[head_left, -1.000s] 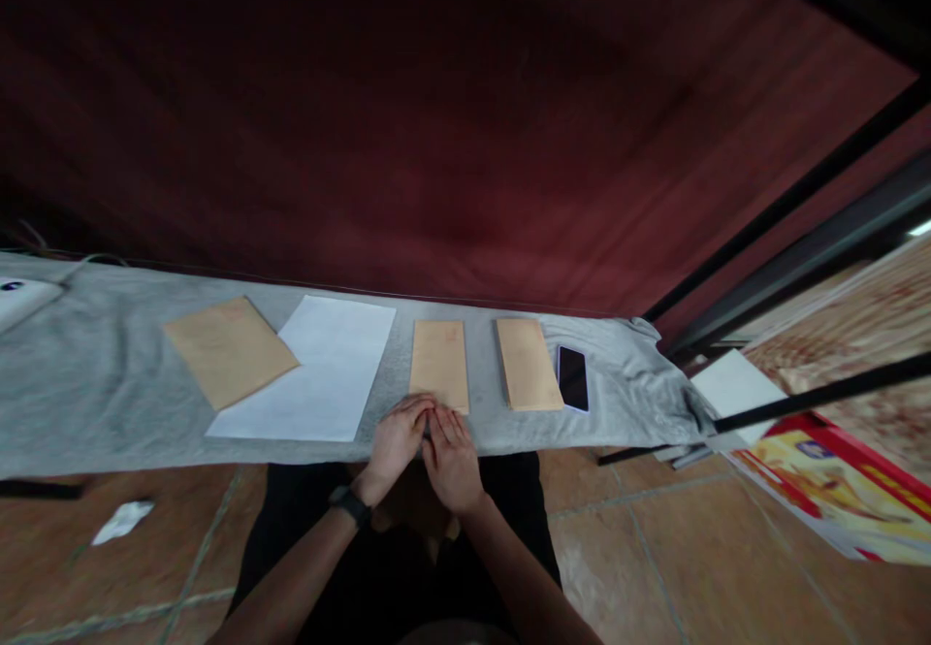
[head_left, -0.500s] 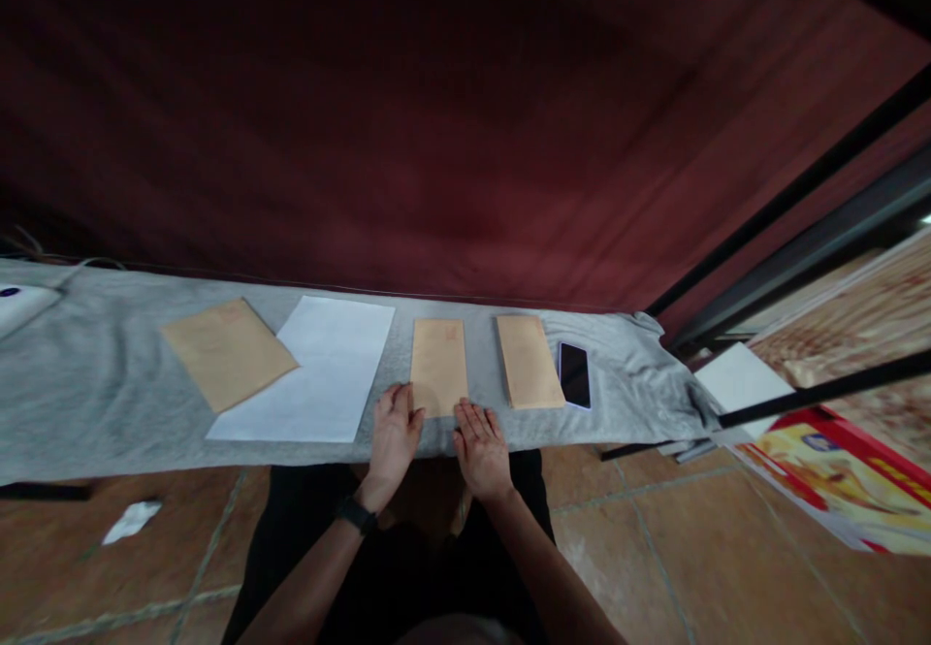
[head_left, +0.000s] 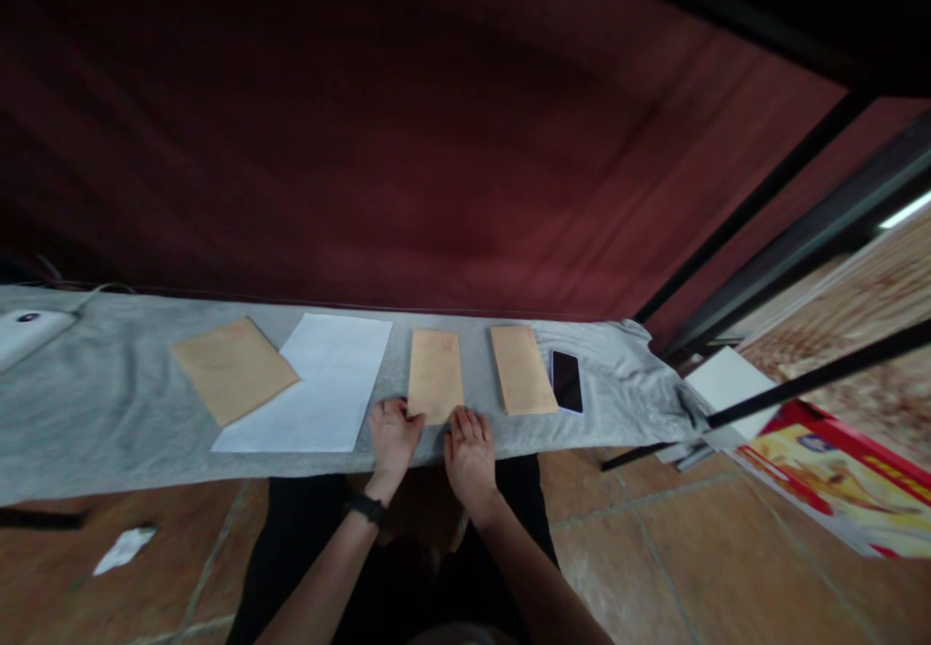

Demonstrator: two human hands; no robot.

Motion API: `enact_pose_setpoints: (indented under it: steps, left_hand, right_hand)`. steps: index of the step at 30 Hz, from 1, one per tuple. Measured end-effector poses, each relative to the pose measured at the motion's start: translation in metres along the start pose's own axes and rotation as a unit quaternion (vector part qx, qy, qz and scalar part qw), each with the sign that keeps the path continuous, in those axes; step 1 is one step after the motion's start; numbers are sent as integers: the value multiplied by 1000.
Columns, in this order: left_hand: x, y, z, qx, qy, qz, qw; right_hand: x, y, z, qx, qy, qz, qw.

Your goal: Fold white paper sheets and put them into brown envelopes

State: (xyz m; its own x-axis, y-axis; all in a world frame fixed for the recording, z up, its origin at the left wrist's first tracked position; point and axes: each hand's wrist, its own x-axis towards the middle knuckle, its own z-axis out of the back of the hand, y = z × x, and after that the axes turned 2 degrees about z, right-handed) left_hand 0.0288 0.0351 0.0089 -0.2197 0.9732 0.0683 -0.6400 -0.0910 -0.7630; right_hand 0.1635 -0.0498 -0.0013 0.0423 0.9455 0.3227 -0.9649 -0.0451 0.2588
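Note:
A brown paper envelope (head_left: 434,373) with a small reddish print at its top right lies flat in front of me. My left hand (head_left: 394,439) is at its lower left corner, thumb touching the corner and fingers slightly bent on the cloth, not gripping. Over the lower right corner rests my right hand (head_left: 469,446), fingers stretched out and lying flat. To the right lies a stack of similar envelopes (head_left: 522,370). On the left, another brown envelope (head_left: 234,370) lies askew, overlapping a large white paper sheet (head_left: 331,383).
A grey cloth (head_left: 116,403) covers the narrow table. A phone (head_left: 566,381) lies beside the right-hand envelopes, and a white device (head_left: 29,335) sits far left. A dark red curtain (head_left: 436,189) hangs behind. Black metal bars (head_left: 756,204) and a red-yellow box (head_left: 844,475) are at the right.
The view has shifted slightly. My left fingers have drawn back from the envelope's left edge onto the cloth. The right hand stays near the lower right corner.

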Motion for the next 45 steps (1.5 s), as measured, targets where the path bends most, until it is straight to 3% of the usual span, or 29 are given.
enact_pose_setpoints:
  steps: [3, 7, 10, 12, 15, 17, 19, 22, 25, 28, 32, 36, 38, 40, 43, 45]
  left_hand:
    - [2, -7, -1, -144, 35, 40, 988]
    - [-1, -28, -1, -206, 67, 14, 976]
    - [-6, -50, 2, -247, 96, -28, 964]
    - [-10, -61, 7, -282, 122, -73, 949]
    - [-13, -60, 11, -264, 96, -117, 953]
    - [-15, -48, 9, -221, 49, -96, 969]
    - [-16, -34, 4, -216, 56, -22, 975]
    - [-15, -16, -3, -263, 156, 98, 947]
    - [-10, -8, -2, -249, 187, 104, 945]
    - [-2, -6, 3, -168, 176, 50, 969]
    - [3, -2, 7, -112, 166, 9, 980]
    - [4, 0, 10, -39, 161, -19, 986]
    - [3, 0, 11, 15, 160, -18, 987]
    - [1, -1, 11, 68, 163, -21, 984]
    - [-5, -3, 11, 134, 157, -43, 978]
    - [-9, -3, 13, 172, 146, -59, 972]
  right_hand:
    - [6, 7, 3, -13, 16, -13, 1000]
    - [18, 14, 13, -1, 16, -31, 999]
    - [31, 13, 18, 124, -21, -76, 989]
    - [40, 11, 17, 294, -61, -149, 942]
    - [49, 12, 9, 548, -90, -265, 788]
    - [49, 14, 1, 629, -84, -301, 712]
    - [46, 18, -7, 655, -77, -311, 685]
    - [39, 23, -16, 677, -66, -321, 659]
    - [34, 25, -21, 688, -50, -321, 649]
    - [33, 23, -20, 691, -29, -311, 652]
    - [27, 17, -12, 681, 21, -278, 677]
    - [13, 7, -4, 700, 49, -279, 655]
    - [9, 3, 1, 678, 71, -286, 673]
    - [7, 0, 6, 605, 56, -263, 750]
    - [8, -5, 14, 386, -9, -110, 916]
    - [8, -8, 17, 242, -10, 12, 970]
